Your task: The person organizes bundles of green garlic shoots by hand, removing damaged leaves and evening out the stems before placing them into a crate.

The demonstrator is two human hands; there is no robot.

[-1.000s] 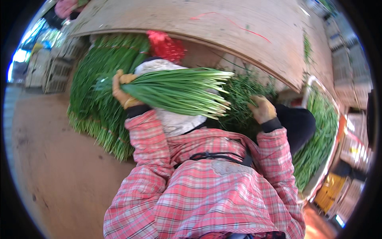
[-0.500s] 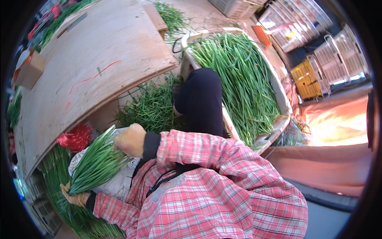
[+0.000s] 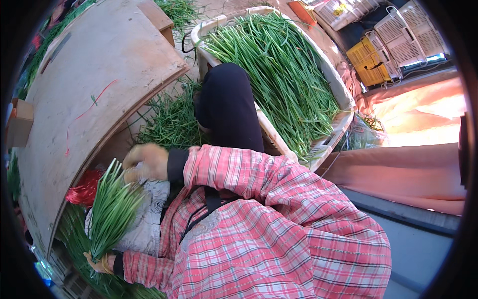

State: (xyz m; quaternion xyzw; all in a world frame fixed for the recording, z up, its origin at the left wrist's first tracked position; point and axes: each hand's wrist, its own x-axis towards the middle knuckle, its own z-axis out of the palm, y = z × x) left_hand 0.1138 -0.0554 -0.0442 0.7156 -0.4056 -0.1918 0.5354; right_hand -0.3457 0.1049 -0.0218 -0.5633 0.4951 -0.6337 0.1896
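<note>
A bunch of long green chives (image 3: 113,215) stands tilted over my lap at the lower left. My left hand (image 3: 102,263) is closed round its lower end. My right hand (image 3: 147,162), gloved and smeared by motion, hovers beside the pale upper ends with its fingers bent; whether it pinches any stalk cannot be made out. Under the bunch a whitish patterned cloth (image 3: 144,224) covers my lap. A red bundle of string (image 3: 84,187) lies just left of the bunch. More long chives (image 3: 73,230) lie below and behind my left hand.
A wooden board table (image 3: 99,55) fills the left, with a thin red string (image 3: 94,102) and a small cardboard box (image 3: 21,122) on it. Beyond my knee stands a white crate (image 3: 343,117) heaped with chives. Loose greens (image 3: 172,122) litter the floor. A yellow crate (image 3: 367,62) stands far right.
The view has shifted, so the scene sits further left and higher. My right hand has opened a little gap from the bunch's top; the bunch stands more upright in my left hand.
</note>
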